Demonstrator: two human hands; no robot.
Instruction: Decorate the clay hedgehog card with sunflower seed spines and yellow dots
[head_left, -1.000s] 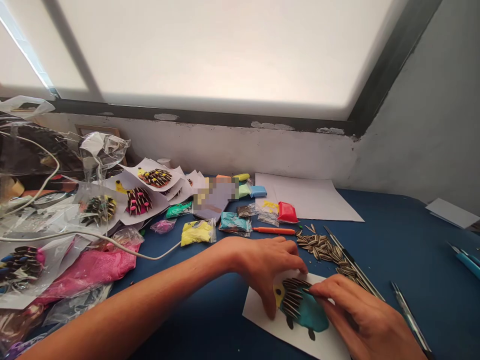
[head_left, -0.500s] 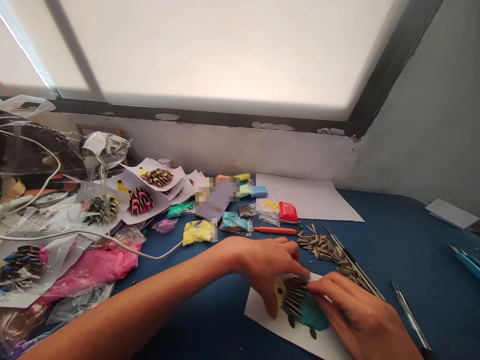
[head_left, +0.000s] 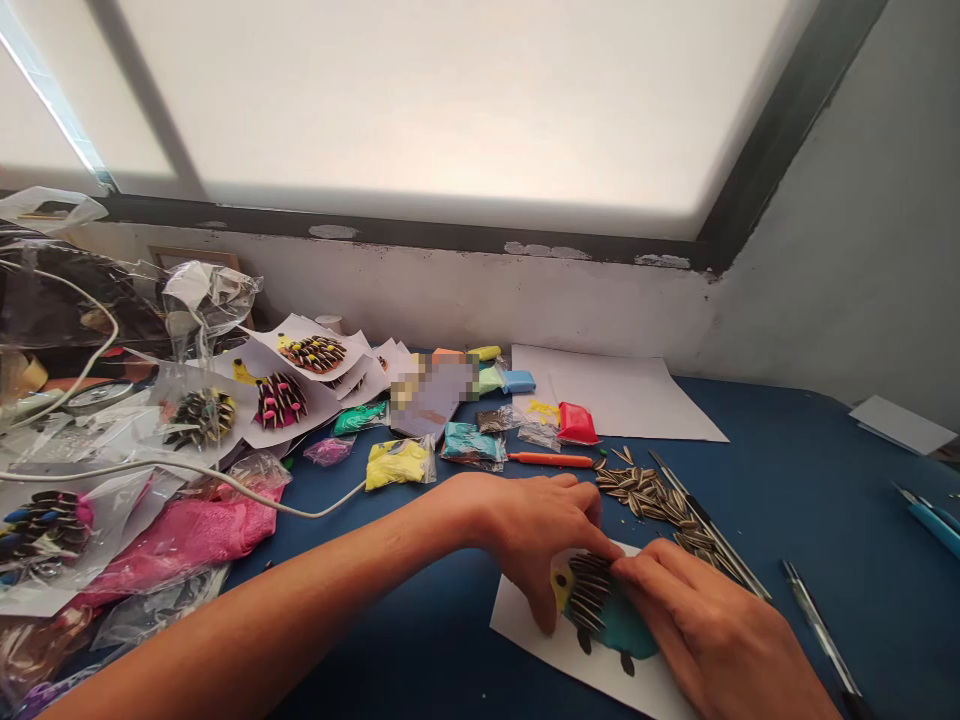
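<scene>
Two half-curled hands (head_left: 534,525) on white paper (head_left: 566,648)

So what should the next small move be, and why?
Perhaps the right hand should press into the teal body beside the striped seeds: its fingertips are there, and the left hand rests on the paper. Any pinched seed is hidden.

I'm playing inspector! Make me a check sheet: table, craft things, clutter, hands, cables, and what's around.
Surface: blue table, crowded at left.
Craft things: striped seeds on a turquoise shape on the white sheet; seed pile beyond.
Clutter: yellow packet among others; pink bundle, left.
Hands: left hand spread over the sheet; right hand at the shape, its grip hidden.
Cables: white cable curving across the left side.
Surroundings: wall and bright panel behind the table.
</scene>
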